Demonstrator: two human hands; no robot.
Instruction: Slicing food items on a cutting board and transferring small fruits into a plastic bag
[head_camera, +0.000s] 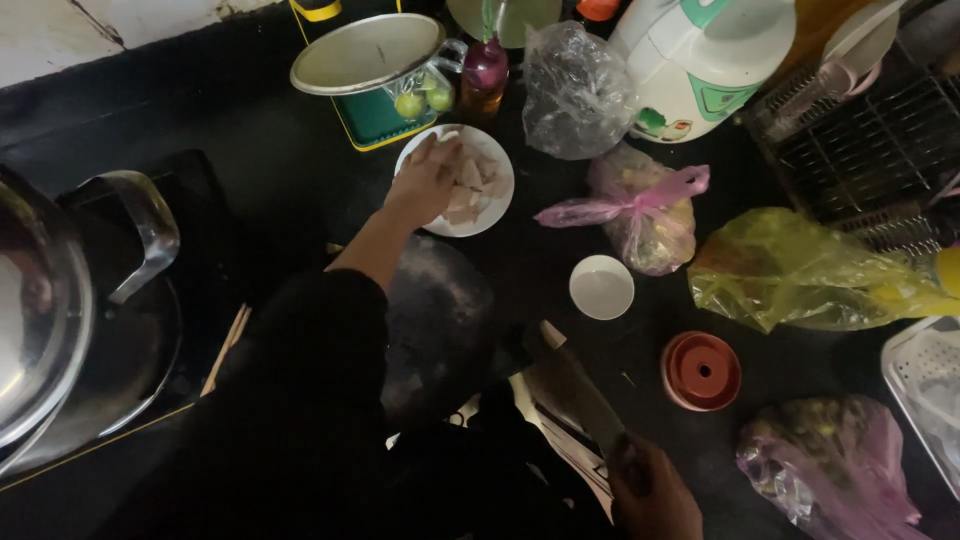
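1. Pale meat pieces (478, 190): irregular chunks, whitish-pink, heaped on a white plate (500, 170) at the far middle of the dark counter (280, 150).
2. Left hand (425, 180) lies over the plate's left half, fingers (432, 150) curled down onto the pieces; whether they grip one cannot be told.
3. Right hand (655, 490), near the bottom edge, has its fingers closed around the handle of a cleaver (570, 385); the broad dull blade angles up and left.
4. Round dark chopping board (440, 320) sits between plate and cleaver.
5. Nearby: small white bowl (601, 287) and red lid (701, 371) to the right, pink bag (640, 205) just beside the plate, yellow bag (800, 270) further right.
6. Lidded metal pot (365, 55) stands behind the plate.
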